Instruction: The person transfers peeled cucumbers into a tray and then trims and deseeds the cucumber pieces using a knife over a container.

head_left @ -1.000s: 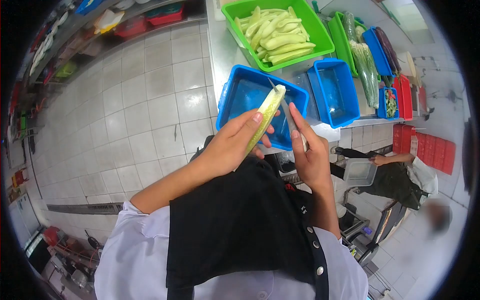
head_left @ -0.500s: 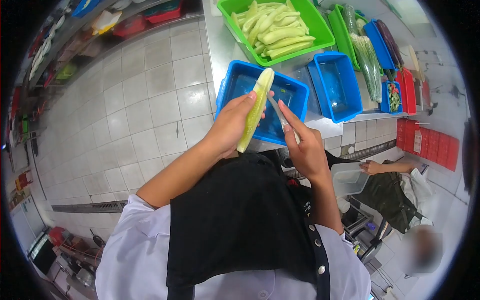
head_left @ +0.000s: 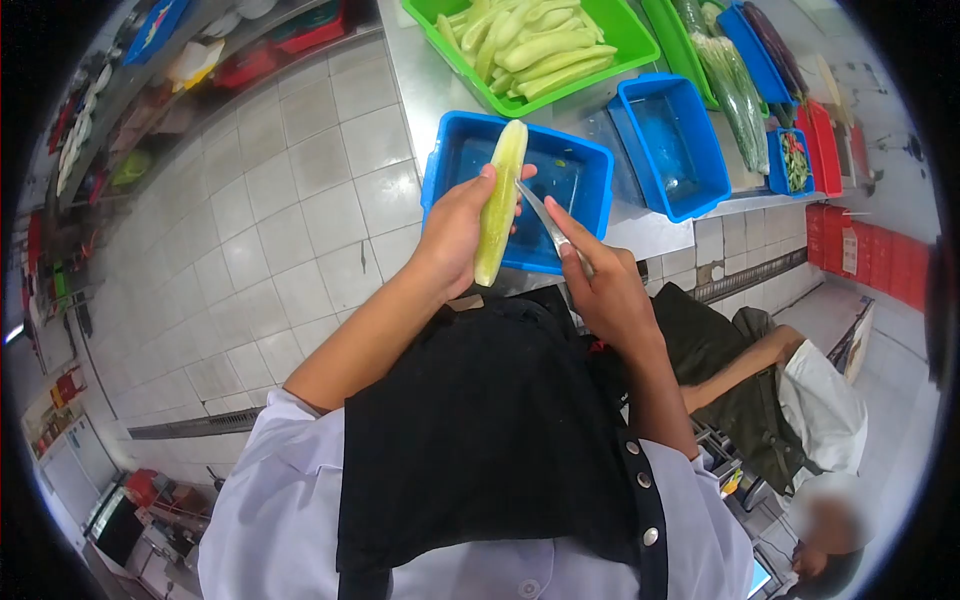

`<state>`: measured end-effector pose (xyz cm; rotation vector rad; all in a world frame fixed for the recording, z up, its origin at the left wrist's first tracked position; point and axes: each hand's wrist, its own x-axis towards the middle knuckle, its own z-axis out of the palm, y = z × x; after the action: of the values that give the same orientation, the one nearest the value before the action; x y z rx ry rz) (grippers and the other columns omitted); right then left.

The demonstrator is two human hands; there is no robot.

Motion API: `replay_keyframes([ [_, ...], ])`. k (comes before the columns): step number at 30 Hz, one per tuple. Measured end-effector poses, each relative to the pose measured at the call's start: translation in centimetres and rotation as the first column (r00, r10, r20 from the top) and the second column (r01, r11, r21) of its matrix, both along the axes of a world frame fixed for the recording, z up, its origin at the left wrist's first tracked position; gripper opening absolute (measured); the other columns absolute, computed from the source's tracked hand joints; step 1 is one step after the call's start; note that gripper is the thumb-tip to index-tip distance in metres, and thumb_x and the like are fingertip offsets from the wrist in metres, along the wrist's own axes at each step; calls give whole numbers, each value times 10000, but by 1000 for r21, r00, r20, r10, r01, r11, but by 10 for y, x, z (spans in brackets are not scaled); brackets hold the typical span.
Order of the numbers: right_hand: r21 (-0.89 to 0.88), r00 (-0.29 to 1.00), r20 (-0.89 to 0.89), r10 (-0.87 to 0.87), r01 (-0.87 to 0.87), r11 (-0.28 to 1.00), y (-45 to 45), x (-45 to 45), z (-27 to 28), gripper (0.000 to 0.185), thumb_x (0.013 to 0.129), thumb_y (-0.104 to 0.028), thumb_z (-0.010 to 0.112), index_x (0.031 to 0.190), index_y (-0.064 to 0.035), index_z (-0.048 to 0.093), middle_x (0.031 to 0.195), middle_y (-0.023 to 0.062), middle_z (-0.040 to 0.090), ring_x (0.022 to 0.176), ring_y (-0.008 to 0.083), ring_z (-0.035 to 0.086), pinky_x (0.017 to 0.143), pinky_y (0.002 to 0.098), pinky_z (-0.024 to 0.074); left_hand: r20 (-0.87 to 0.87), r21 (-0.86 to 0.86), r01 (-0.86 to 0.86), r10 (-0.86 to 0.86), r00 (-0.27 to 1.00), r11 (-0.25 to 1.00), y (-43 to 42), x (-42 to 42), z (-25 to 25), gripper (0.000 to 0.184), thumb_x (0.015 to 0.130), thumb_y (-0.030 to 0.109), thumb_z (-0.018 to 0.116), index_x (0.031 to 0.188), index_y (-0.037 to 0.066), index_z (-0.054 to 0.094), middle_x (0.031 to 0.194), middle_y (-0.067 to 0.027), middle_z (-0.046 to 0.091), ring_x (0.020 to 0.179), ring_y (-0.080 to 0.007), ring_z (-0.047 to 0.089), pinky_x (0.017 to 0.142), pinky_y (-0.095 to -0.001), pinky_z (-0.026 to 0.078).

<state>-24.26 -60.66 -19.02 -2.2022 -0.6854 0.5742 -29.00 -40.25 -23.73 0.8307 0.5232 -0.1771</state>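
My left hand (head_left: 452, 232) is wrapped round a long, pale green cucumber (head_left: 497, 215) that looks peeled, held nearly upright over a blue tub (head_left: 440, 150). My right hand (head_left: 612, 298) grips a slim metal knife (head_left: 543, 216). Its narrow tip points up and left, at the cucumber's right side by my left fingertips. Whether the tip touches the cucumber I cannot tell. A few small green bits lie in the blue tub below. Behind it, a green tub (head_left: 640, 52) holds several pale, peeled cucumber pieces (head_left: 545, 50).
Another blue tub (head_left: 717, 195) stands to the right on the metal counter (head_left: 640, 235). Beyond it are bagged green vegetables (head_left: 735, 110), a small blue box of cut vegetables (head_left: 790, 165) and red containers (head_left: 822, 150). A co-worker in a dark apron (head_left: 745, 385) is close on my right.
The cucumber and both hands have shifted slightly left and up in view, and the cucumber stands more upright. The co-worker has moved closer; the clear container in their hand is no longer visible.
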Motion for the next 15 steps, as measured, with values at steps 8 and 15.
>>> replay_keyframes([
  [8,6,999,-40,-15,16,1000,5,-7,-6,515,1053,-115,603,1540,-280,570,1077,310,728,1014,500,706,873,510,561,-13,27,-37,37,999,999,7,3,-6,510,1175,372,355,1477,35,590,1337,-23,685,947,-118,569,883,-304,516],
  [15,98,988,140,60,-74,992,14,-5,-18,488,1044,-93,609,1515,-217,602,1105,303,730,1011,504,706,874,515,561,28,44,-100,99,995,994,19,3,-14,512,1177,375,344,1440,39,628,1096,-13,655,928,-116,564,860,-295,504],
])
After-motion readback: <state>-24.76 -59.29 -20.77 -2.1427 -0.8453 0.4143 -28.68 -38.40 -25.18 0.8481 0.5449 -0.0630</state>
